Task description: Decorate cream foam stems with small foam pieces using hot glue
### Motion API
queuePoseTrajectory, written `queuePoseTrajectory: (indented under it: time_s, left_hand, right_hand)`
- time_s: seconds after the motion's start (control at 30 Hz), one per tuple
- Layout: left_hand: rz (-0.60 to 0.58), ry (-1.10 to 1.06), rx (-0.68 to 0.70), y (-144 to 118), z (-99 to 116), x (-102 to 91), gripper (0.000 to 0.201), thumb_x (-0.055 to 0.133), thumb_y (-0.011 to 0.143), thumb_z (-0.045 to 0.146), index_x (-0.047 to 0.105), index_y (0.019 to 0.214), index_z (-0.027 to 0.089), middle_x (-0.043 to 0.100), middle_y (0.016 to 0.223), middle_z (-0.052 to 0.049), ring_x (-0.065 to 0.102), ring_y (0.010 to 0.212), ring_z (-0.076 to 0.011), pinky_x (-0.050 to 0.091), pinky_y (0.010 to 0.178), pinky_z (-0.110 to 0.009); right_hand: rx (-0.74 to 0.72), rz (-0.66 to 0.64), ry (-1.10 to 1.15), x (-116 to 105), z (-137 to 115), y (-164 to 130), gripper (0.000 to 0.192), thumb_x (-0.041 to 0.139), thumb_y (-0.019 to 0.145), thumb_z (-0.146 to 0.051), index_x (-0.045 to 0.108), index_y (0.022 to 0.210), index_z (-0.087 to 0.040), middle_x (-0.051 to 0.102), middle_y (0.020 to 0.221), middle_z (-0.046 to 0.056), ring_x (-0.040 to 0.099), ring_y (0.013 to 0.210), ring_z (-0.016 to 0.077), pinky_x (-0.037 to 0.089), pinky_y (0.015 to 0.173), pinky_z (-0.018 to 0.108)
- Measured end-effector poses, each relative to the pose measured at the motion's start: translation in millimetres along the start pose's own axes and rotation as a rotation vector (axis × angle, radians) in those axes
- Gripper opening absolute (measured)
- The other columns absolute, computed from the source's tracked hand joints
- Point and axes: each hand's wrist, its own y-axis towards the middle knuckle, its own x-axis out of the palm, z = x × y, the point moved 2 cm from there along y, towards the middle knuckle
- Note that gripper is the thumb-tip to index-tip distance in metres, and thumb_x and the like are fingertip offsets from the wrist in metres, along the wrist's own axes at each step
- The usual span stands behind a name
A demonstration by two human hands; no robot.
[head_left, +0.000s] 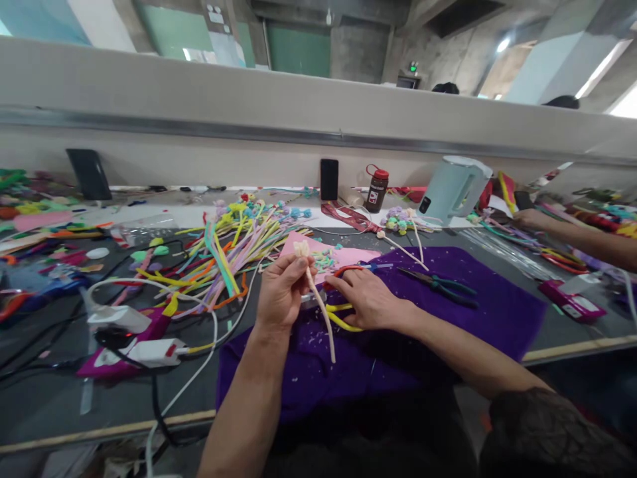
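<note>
My left hand point(279, 287) is closed, pinching a cream fuzzy pipe-cleaner stem point(323, 312) with a folded, looped head point(301, 248) above the thumb. The stem's long tail hangs down to the right. My right hand point(365, 299) reaches low over the purple cloth point(418, 352), fingers bent and somewhat apart. Beneath it, yellow tool handles point(343, 324) stick out to the left, and a red handle point(347, 270) shows by the knuckles. Its fingertips touch or nearly touch these tools; the contact is partly hidden. Dark pliers point(442, 287) with teal handles lie to the right.
A pink sheet point(298, 244) holds small clippings. Coloured pipe cleaners point(249, 249) pile up at left, near a magenta power strip point(132, 348) with trailing cables. Behind stand a phone point(329, 179), a bottle point(377, 191) and a kettle point(450, 189). Another person's arm point(572, 232) reaches in at right.
</note>
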Motion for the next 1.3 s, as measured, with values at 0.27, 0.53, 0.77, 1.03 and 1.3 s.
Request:
queuePoseTrajectory:
  time_s: [0.27,0.53,0.77,1.03,1.3]
  left_hand:
    - [0.012,-0.107,-0.013,2,3,0.5,0.016,0.073,0.055,0.023,0.064,0.066,0.016,0.058,0.058,0.0,0.049,0.048,-0.0062,0.036,0.037,-0.014]
    - [-0.005,0.008,-0.106,0,-8,10.8,0.015,0.073,0.054,0.024,0.065,0.063,0.016,0.058,0.055,0.0,0.049,0.046,-0.0068,0.036,0.038,-0.015]
    - [0.022,0.13,-0.241,-4,-18,14.3,0.014,0.073,0.053,0.023,0.066,0.062,0.014,0.06,0.053,0.0,0.052,0.044,-0.0065,0.04,0.04,-0.014]
    - [0.027,0.1,-0.265,-5,-16,13.3,0.016,0.075,0.051,0.023,0.066,0.061,0.015,0.062,0.055,0.0,0.054,0.046,-0.0069,0.042,0.042,-0.013]
    - [0.052,0.106,-0.28,-5,-15,15.9,0.015,0.075,0.05,0.022,0.066,0.059,0.014,0.062,0.053,-0.001,0.054,0.046,-0.0066,0.042,0.042,-0.012]
  right_hand:
    - [0.419,0.275,0.193,5,45,-30,0.063,0.061,0.068,-0.039,0.04,0.124,-0.017,0.056,0.106,0.01,0.052,0.093,0.0235,0.039,0.082,0.036]
    - [0.411,0.474,0.902,18,60,-29,0.056,0.059,0.073,-0.031,0.035,0.123,-0.022,0.051,0.079,-0.001,0.05,0.069,0.0111,0.042,0.067,0.025]
    - [0.253,0.503,1.102,4,48,-9,0.056,0.06,0.072,-0.024,0.036,0.122,-0.022,0.047,0.078,-0.003,0.047,0.068,0.0093,0.043,0.067,0.024]
    - [0.198,0.49,1.042,-3,32,0,0.057,0.056,0.075,-0.025,0.032,0.127,-0.023,0.048,0.084,-0.001,0.048,0.072,0.0098,0.043,0.072,0.027]
    - [0.191,0.61,1.064,-13,43,-5,0.061,0.056,0.075,-0.026,0.03,0.129,-0.025,0.047,0.085,0.0,0.046,0.069,0.0098,0.042,0.064,0.024]
